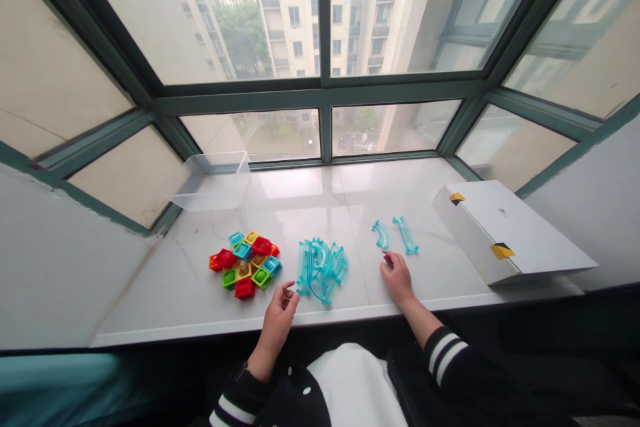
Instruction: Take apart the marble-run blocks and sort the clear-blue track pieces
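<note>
A heap of clear turquoise plastic track pieces (323, 267), some straight and some curved, lies in front of me. My left hand (281, 307) is at the heap's lower left edge, its fingers loosely bent and apart with nothing seen in them. Off to the right, a short curved track piece (382, 235) and a longer track piece (406, 236) lie apart from the heap. My right hand (399, 277) rests just below the curved one, fingertips close to its near end; whether they touch it I cannot tell. Its fingers look loosely extended, holding nothing visible.
Left of the heap is a pile of red, yellow, green and blue blocks (245, 267). A clear plastic bin (215, 190) stands at the back left by the window. A white box (515, 230) with yellow-black tape sits on the right of the white sill (345, 313).
</note>
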Demonstrator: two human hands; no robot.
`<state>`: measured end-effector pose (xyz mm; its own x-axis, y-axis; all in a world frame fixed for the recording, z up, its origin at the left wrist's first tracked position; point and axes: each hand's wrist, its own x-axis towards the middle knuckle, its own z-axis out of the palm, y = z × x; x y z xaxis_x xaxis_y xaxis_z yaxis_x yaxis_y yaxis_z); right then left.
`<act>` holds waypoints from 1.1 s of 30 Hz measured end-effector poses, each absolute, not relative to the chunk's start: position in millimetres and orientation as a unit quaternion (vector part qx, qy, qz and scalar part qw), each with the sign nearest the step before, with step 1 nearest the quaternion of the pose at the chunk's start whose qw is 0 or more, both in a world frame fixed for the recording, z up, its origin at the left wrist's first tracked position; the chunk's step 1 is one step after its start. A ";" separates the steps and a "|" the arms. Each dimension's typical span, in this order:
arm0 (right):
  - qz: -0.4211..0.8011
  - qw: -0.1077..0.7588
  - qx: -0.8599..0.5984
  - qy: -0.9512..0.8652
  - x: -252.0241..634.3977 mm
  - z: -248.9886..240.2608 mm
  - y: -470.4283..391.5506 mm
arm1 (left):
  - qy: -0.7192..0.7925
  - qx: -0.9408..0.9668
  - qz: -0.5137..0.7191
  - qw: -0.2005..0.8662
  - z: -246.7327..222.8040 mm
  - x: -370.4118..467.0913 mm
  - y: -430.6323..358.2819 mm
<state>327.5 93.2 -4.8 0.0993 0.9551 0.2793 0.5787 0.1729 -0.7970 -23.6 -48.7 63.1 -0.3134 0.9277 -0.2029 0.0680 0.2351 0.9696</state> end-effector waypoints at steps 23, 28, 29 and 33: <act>0.188 0.269 -0.411 -0.850 261.9 16.5 31.3 | 0.709 0.473 0.241 0.464 74.8 -6.9 -8.9; 0.184 0.263 -0.415 -0.851 259.9 15.7 31.7 | 0.717 0.474 0.262 0.438 82.7 -17.1 -12.3; 0.184 0.262 -0.415 -0.851 260.0 15.7 32.0 | 0.720 0.473 0.265 0.434 84.3 -19.2 -12.9; 0.195 0.259 -0.415 -0.850 261.5 16.7 32.4 | 0.724 0.463 0.276 0.431 87.4 -22.7 -15.8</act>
<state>261.5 32.4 16.7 -0.5210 0.8069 0.2784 0.6049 0.5791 -0.5466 -22.7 -15.8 87.4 -0.2004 0.9078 -0.3684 0.4318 0.4194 0.7985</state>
